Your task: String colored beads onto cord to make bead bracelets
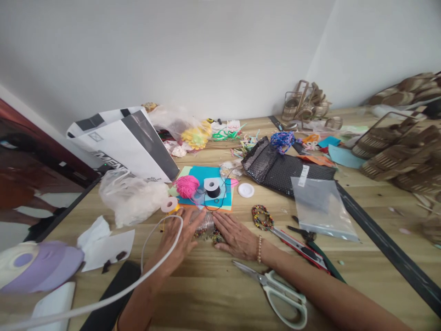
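Note:
My left hand (179,239) lies flat on the wooden table (213,294), fingers stretched toward a small pile of coloured beads (210,235) and a clear bag lying over them. My right hand (236,238) lies flat on the other side of the beads, fingers extended, with a beaded bracelet on its wrist. The two hands flank the bead pile and hold nothing. A spool of black cord (212,187) and a pink yarn ball (186,185) rest on blue paper just beyond. A beaded loop (262,217) lies to the right.
White-handled scissors (279,289) lie near my right forearm, a red utility knife (299,248) beside them. A clear zip bag (319,209), black mesh pouch (279,168), white shopping bag (127,145), plastic bag (131,197), woven baskets (396,147) and a white cable (144,271) crowd the table.

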A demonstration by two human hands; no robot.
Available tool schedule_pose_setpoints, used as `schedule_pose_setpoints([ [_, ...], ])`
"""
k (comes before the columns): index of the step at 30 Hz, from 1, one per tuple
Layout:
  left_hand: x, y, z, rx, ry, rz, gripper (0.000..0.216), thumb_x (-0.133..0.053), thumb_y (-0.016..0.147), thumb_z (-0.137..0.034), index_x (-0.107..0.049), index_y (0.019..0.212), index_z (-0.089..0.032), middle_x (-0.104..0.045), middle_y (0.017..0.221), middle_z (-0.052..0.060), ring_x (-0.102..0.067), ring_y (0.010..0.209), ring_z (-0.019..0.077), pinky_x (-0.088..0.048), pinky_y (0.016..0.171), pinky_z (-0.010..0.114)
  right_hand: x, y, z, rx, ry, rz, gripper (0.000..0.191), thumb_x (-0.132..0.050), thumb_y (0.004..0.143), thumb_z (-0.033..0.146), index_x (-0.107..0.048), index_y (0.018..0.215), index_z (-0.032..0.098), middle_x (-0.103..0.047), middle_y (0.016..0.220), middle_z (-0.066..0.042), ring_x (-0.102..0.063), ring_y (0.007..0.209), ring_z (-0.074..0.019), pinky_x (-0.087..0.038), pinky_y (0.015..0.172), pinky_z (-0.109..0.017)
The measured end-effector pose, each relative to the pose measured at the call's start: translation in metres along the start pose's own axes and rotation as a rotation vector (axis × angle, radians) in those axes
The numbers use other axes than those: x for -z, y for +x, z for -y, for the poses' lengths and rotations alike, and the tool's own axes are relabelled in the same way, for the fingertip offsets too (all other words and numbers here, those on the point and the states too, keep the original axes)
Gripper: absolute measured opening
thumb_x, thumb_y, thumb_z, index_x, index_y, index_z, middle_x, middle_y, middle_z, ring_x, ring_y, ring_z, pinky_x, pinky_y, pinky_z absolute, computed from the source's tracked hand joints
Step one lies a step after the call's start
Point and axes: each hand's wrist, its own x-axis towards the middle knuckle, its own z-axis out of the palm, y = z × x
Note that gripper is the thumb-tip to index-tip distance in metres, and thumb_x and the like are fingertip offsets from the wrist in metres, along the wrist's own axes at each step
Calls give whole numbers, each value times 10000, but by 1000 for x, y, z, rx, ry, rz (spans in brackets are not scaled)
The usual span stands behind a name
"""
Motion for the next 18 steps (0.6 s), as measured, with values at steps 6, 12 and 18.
schedule_pose_setpoints([
  [6, 8, 8, 3, 31, -49, 52, 726, -705, 688, -253, -396, 1343, -301, -500, 1313, 49, -552, 1087, 285, -475, 880, 390, 0, 0, -1, 12, -22, 4, 745, -380, 923, 514, -211, 1437, 2, -193, 1501, -207, -155, 1402, -283, -217, 1136, -451],
  [12, 10, 11, 11, 41, -177, 76, 765, -722, 652, -258, -407, 1348, -290, -531, 1291, 65, -593, 1037, 266, -482, 879, 387, 1, 0, 1, -4, -35, 2, 746, -385, 920, 519, -228, 1432, 1, -202, 1498, -205, -159, 1402, -280, -212, 1139, -446],
  [18, 8, 14, 21, 90, -365, 85, 794, -769, 560, -252, -490, 1304, -253, -573, 1271, 109, -577, 1096, 295, -462, 924, 402, 0, 0, 0, -11, -24, 1, 730, -385, 924, 508, -221, 1439, 17, -199, 1503, -191, -157, 1403, -272, -209, 1141, -434],
])
